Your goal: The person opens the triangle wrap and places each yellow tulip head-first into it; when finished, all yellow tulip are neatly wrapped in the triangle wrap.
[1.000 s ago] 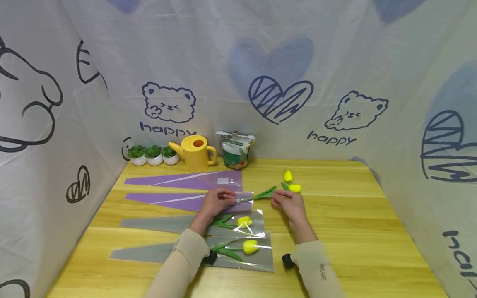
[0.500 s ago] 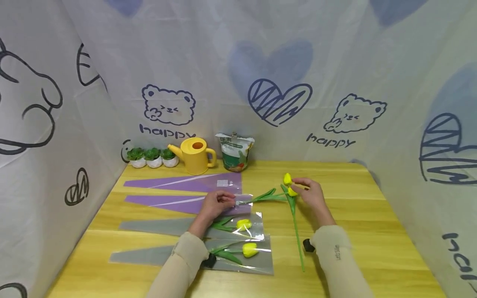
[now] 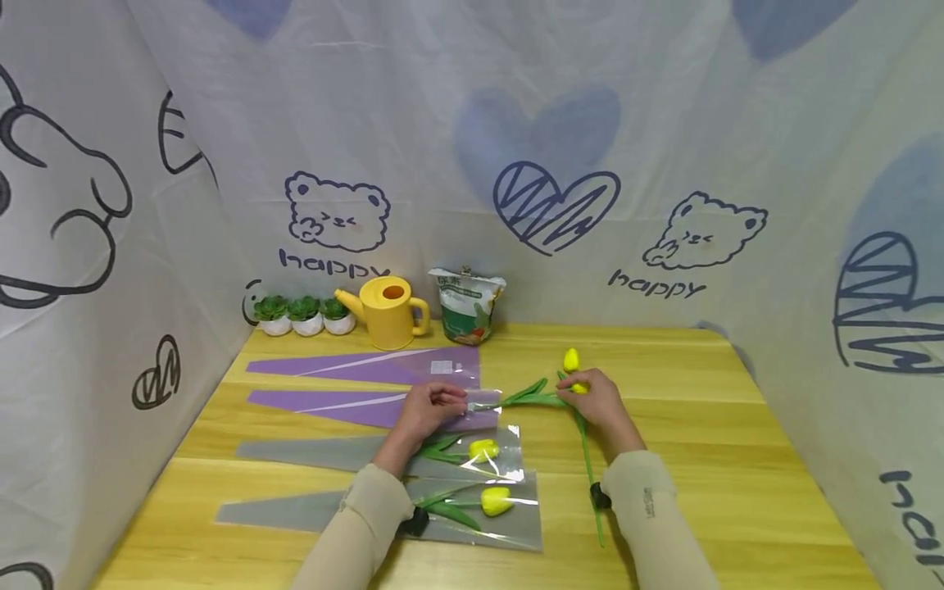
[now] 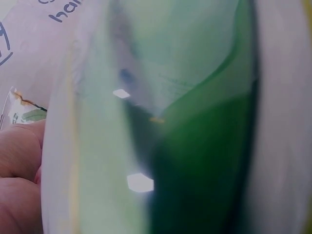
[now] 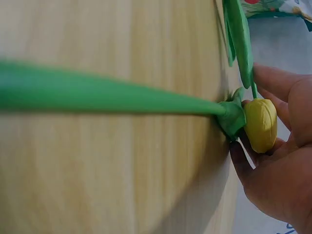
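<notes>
My left hand (image 3: 431, 410) pinches the mouth of a purple-and-clear flower sleeve (image 3: 332, 403) on the table. My right hand (image 3: 599, 401) holds an artificial yellow tulip (image 5: 261, 126) by its head, fingers at the stem just below the bloom. Its leaves (image 3: 534, 395) point left, and the stem end lies inside the sleeve's mouth. Under the right hand a second tulip (image 3: 571, 360) lies lengthwise, its green stem (image 5: 122, 95) running toward me. In the left wrist view, blurred green leaf behind clear film fills the middle, with the left fingers (image 4: 19, 151) at the edge.
Nearer me lie two grey sleeves (image 3: 310, 449), each with a yellow tulip (image 3: 483, 450) inside. Another purple sleeve (image 3: 354, 365) lies beyond. Along the back stand potted succulents (image 3: 306, 315), a yellow watering can (image 3: 387, 315) and a green-white bag (image 3: 466, 307).
My right hand let go of the tulip's leafy stem, moved right to its bloom and took hold there, then shifted slightly left. The left hand has stayed at the sleeve's mouth.
</notes>
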Demonstrator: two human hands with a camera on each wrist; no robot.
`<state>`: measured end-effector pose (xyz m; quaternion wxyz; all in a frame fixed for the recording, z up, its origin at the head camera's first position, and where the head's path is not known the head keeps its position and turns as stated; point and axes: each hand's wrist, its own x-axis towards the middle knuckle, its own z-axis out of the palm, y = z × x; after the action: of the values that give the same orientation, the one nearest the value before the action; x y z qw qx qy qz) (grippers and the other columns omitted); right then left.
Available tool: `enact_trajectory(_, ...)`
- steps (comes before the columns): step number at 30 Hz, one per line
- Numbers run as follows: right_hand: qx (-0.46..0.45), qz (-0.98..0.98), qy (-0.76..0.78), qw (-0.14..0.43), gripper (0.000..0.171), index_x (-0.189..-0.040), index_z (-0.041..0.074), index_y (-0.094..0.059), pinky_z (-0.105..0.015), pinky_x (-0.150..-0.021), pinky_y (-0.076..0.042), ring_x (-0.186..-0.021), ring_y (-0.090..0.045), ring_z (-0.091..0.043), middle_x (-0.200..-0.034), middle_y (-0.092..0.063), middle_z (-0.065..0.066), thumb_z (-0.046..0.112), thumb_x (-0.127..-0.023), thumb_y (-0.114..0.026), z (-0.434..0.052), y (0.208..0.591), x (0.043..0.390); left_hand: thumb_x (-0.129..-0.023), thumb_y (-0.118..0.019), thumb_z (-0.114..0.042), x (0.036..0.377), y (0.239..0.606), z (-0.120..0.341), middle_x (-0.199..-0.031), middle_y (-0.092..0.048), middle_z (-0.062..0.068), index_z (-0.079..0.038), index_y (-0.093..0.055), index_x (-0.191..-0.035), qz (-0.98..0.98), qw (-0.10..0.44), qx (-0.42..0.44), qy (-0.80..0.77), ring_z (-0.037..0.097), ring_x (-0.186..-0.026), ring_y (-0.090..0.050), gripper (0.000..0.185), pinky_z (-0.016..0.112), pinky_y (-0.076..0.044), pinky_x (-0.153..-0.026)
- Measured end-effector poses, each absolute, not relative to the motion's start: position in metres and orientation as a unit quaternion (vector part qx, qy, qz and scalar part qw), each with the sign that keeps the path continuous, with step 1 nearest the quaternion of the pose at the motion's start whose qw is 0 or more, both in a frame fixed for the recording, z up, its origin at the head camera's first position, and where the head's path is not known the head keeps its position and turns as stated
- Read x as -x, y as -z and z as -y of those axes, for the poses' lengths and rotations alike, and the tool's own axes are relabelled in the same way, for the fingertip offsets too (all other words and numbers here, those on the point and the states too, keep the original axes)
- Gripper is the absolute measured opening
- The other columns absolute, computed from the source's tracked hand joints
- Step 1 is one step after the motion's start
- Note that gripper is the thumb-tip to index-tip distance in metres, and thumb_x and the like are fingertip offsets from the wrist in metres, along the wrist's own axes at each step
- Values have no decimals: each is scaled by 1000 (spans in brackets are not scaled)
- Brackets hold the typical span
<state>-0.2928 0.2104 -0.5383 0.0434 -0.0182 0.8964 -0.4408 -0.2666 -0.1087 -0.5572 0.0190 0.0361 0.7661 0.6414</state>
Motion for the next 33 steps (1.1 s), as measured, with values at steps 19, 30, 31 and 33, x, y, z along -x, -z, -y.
enact_trajectory(19, 73, -914, 400, 6, 13, -103, 7, -76, -62, -113, -39, -127, -53, -44, -128, -62, -21, 18, -100, -70, -215, 523, 281, -85, -81, 3, 266, 554, 110, -94, -78, 21, 7, -76, -106, -773, 21, -29, -634, 7, -76, -68, 22, 18, -51, -66)
enact_trajectory(30, 81, -920, 383, -14, 12, -103, 7, -77, -61, -111, -42, -125, -57, -43, -126, -64, -21, 17, -98, -72, -203, 511, 272, -84, -83, 2, 264, 546, 108, -91, -79, 13, 4, -78, -102, -759, 10, -16, -651, 7, -73, -64, 19, 19, -48, -65)
enact_trajectory(31, 82, -920, 384, -14, 12, -103, 7, -77, -61, -111, -43, -125, -57, -43, -126, -65, -21, 17, -98, -72, -202, 510, 271, -84, -83, 2, 264, 545, 107, -92, -79, 14, 4, -77, -102, -759, 8, -17, -651, 7, -73, -64, 19, 19, -48, -65)
enact_trajectory(33, 85, -918, 387, -14, 12, -102, 7, -77, -61, -110, -43, -124, -57, -43, -125, -65, -20, 17, -98, -72, -199, 510, 270, -84, -83, 2, 264, 545, 106, -93, -78, 16, 5, -77, -103, -755, 8, -18, -656, 7, -73, -64, 20, 19, -48, -65)
